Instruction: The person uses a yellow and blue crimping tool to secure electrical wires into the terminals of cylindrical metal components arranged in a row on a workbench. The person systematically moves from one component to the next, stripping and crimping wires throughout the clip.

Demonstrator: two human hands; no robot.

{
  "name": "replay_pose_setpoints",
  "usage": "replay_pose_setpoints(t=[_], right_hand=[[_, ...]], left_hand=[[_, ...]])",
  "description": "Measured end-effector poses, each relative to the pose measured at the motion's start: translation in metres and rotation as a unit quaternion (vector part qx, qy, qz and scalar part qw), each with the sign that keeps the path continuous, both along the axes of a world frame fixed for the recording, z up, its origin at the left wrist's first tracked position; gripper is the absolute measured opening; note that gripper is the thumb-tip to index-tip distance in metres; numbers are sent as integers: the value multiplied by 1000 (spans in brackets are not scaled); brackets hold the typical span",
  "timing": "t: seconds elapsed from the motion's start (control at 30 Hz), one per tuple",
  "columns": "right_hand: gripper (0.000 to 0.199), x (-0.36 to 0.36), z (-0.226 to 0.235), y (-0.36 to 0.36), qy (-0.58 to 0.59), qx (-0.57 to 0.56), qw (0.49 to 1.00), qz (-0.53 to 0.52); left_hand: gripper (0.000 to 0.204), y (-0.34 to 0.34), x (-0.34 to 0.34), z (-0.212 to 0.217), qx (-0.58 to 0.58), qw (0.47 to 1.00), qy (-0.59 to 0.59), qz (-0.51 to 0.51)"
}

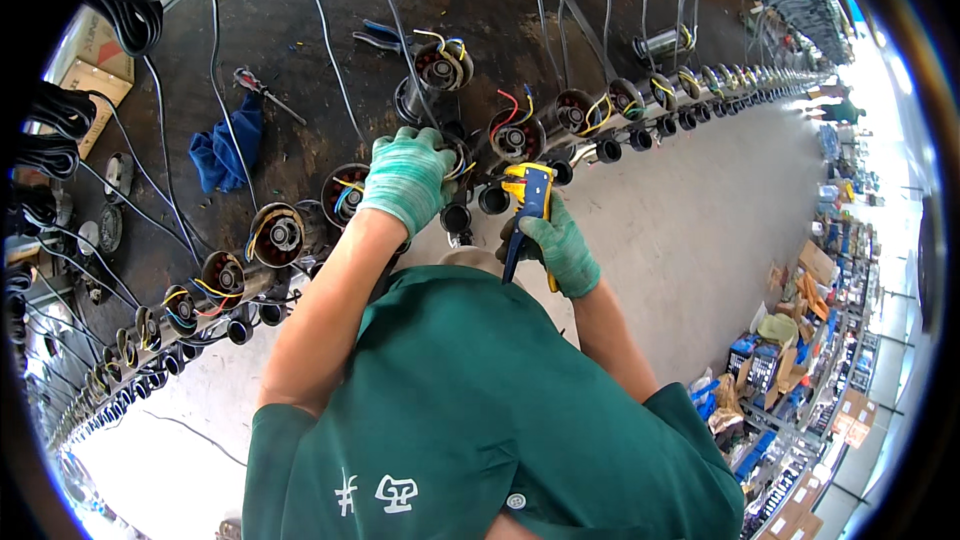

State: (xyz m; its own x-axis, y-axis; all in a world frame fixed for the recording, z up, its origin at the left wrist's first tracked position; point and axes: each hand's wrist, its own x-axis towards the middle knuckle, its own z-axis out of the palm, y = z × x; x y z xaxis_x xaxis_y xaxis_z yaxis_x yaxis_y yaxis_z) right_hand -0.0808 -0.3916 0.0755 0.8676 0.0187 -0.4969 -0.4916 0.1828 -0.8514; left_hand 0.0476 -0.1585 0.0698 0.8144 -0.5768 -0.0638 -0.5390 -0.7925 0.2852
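Note:
My right hand (565, 250), in a green glove, is closed round the handles of a yellow-and-blue wire stripper (534, 196), whose head points away from me. My left hand (408, 180), gloved alike, lies with curled fingers over the near edge of the bench, against a metal motor housing (460, 155) with thin coloured wires. What its fingertips grip is hidden. Just right of it stands an open motor housing (517, 136) with red, blue and yellow wires. To its left is another motor housing (343, 195) with blue and yellow wires.
Long rows of motor housings (280, 232) line the dark bench (300, 0) on both sides. Black cables (225, 90) hang down across it. A blue rag (228, 145), pliers (380, 37) and a screwdriver-like tool (268, 95) lie there. Shelves with boxes (855, 415) stand at right.

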Motion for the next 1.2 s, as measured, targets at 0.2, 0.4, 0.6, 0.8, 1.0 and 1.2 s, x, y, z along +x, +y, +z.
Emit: replay_pose_setpoints(t=[0.2,0.4,0.6,0.8,1.0,1.2], right_hand=[[53,29,-1,-29,-8,46,998,40],[53,62,-23,-54,-14,70,993,98],[46,87,-11,-59,-23,108,980,168],[57,118,-31,-38,-88,113,956,255],[64,137,-18,-2,-49,178,950,250],[57,150,-7,15,23,221,937,269]], left_hand=[[34,-12,19,20,69,992,82,-61],[31,-17,2,27,74,994,75,-33],[24,7,-21,-4,-192,965,38,173],[13,11,-21,-34,-271,884,42,379],[12,14,-21,-38,-324,874,57,359],[25,12,-24,-57,-438,818,59,367]])
